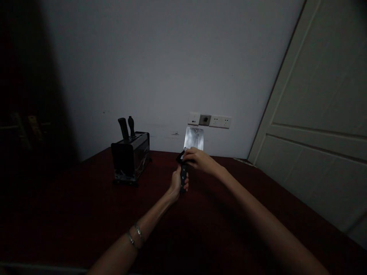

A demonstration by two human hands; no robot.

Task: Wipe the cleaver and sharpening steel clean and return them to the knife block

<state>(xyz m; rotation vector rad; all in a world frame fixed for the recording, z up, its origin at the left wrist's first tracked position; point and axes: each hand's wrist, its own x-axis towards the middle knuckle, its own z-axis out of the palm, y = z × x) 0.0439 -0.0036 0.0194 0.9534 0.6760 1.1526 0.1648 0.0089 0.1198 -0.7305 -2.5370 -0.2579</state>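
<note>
A cleaver point(194, 138) with a broad shiny blade and a black riveted handle is held upright above the table. My left hand point(175, 181) is closed round its handle, fingers wrapped from behind. At the base of the blade, my right hand point(197, 157) is pinched on a small black piece point(180, 157) with a pale edge. The dim light leaves the kind of that piece unclear. Its fingers cover the lower part of the blade.
On the dark red table point(160, 229), to the left, stands a black knife block point(124, 160) with two black handles point(123, 128) sticking up. Behind are a pale wall and a row of sockets point(220, 121). A panelled white door point(315, 114) rises at the right.
</note>
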